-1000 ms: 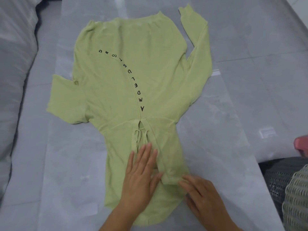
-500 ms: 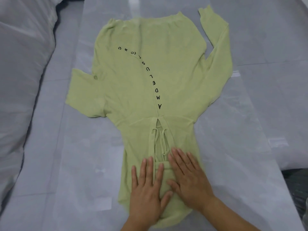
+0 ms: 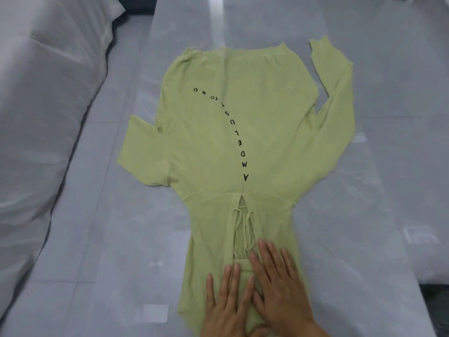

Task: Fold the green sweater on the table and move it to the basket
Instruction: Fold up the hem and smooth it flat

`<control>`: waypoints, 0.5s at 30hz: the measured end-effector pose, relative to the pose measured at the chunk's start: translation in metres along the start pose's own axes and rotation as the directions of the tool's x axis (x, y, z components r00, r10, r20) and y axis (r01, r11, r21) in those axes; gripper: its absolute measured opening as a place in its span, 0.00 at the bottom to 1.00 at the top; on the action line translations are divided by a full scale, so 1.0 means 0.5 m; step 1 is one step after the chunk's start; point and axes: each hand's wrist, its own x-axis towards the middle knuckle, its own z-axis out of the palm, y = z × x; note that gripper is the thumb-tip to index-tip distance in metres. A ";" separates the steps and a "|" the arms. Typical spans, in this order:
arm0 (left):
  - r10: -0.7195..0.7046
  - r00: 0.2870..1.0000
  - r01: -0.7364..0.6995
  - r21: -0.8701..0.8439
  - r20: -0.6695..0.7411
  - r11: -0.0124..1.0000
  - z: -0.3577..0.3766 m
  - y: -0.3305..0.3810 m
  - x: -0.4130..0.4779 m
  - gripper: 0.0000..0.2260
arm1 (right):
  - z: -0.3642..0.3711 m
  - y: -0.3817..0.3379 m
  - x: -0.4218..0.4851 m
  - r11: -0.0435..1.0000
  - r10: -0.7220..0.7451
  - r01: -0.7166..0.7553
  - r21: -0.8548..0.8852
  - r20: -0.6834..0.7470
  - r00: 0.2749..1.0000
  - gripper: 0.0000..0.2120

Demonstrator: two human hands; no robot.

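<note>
Our left hand (image 3: 228, 305) and right hand (image 3: 279, 285) press flat, fingers straight, on the green sweater (image 3: 230, 142) spread over the bench (image 3: 121, 239).

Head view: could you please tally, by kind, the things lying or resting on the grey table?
Light green knit sweater with black letters: 1
Bare hands, pressed flat on the sweater's near end: 2 (left hand, right hand)
Total: 3

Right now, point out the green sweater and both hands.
green sweater (image 3: 206, 142), head view, body panel.
left hand (image 3: 228, 305), head view, back of hand.
right hand (image 3: 281, 288), head view, back of hand.
</note>
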 end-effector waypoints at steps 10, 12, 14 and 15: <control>0.083 0.996 -0.083 -0.020 -0.019 0.996 -0.015 -0.021 -0.016 0.32 | -0.006 0.002 -0.003 1.000 -0.021 0.021 0.005 0.019 1.000 0.26; 0.104 0.994 -0.108 -0.115 -0.039 0.987 -0.038 -0.025 -0.020 0.34 | -0.020 0.004 -0.007 0.997 -0.035 0.037 0.067 -0.025 0.999 0.27; 0.178 0.983 -0.181 -0.056 -0.054 0.982 -0.041 -0.027 -0.042 0.28 | -0.034 0.000 -0.006 0.993 -0.059 0.066 0.098 -0.073 0.996 0.26; 0.224 0.974 -0.223 0.019 -0.047 0.975 -0.033 -0.024 -0.057 0.23 | -0.035 -0.003 -0.008 0.991 -0.078 0.087 0.104 -0.084 0.993 0.26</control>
